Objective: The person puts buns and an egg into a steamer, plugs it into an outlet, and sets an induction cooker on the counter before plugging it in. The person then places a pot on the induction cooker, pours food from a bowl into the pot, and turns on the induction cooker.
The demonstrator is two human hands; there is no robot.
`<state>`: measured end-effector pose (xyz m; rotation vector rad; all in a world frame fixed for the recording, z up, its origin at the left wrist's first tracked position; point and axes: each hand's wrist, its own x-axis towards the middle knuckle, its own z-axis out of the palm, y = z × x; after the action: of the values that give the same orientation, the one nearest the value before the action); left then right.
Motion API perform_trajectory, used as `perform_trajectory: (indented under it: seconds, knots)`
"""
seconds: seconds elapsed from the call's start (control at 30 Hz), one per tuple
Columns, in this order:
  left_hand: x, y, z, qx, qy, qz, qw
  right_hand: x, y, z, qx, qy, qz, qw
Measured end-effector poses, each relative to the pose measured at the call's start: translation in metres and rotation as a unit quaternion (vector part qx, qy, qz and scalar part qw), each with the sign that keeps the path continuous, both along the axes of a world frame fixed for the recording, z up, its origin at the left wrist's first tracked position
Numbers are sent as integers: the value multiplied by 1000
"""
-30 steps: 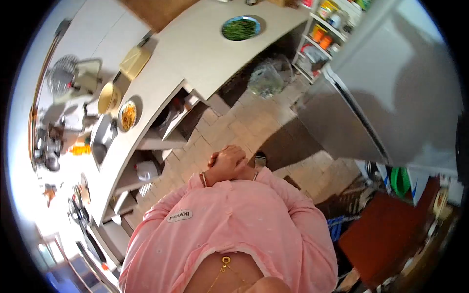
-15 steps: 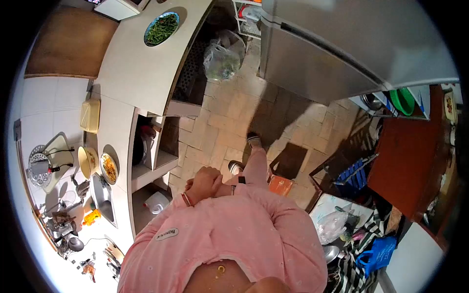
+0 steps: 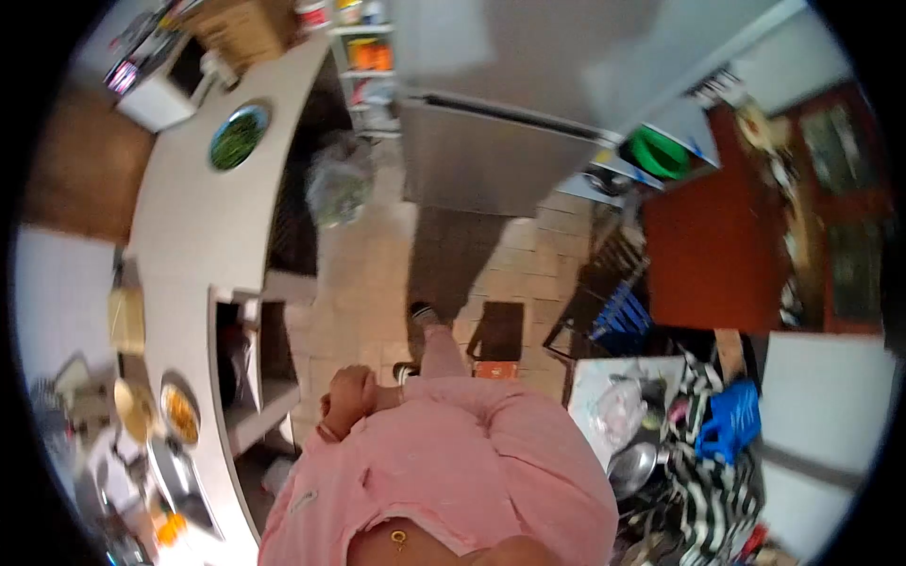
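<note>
In front of my waist my two hands are clasped together. On top lies my left hand (image 3: pixel 352 389), its fingers wrapped over the right one, with a thin band at its wrist. My right hand (image 3: pixel 383 397) comes in from the right and is mostly covered; its fingertips seem to curl round the left hand's outer side. No object shows in either hand, though the space between the palms is hidden. Nearest to them is the front of my pink top (image 3: pixel 444 443). An open cabinet (image 3: pixel 274 401) under the counter stands to their left.
The counter (image 3: pixel 189 231) on the left carries a plate of green vegetables (image 3: pixel 238 139), a dish of orange-yellow food (image 3: pixel 179 413) and a sink (image 3: pixel 179 476). A fridge (image 3: pixel 491 156) stands ahead, a plastic bag (image 3: pixel 338 184) left of it. A blue folding stool (image 3: pixel 620 321) and red-brown cabinet (image 3: pixel 713 255) are right.
My view has turned and shifted, so the fridge and shelves sit further left and more of the right side shows. The hands stay clasped. The picture is now blurrier.
</note>
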<state>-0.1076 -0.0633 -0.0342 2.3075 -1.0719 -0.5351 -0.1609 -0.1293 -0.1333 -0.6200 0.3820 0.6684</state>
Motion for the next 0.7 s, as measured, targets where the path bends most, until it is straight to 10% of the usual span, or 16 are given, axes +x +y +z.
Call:
perform_trajectory:
  seconds: [0.4, 0.6, 0.7]
  knots:
    - [1, -77, 19, -50, 48, -138, 988, -36, -88, 14, -44, 40, -114, 992]
    - [11, -138, 25, -127, 62, -119, 983, -17, -148, 17, -191, -177, -183, 948]
    - [25, -162, 32, -115, 157, -15, 981, -11, -214, 60, -16, 103, -213, 971]
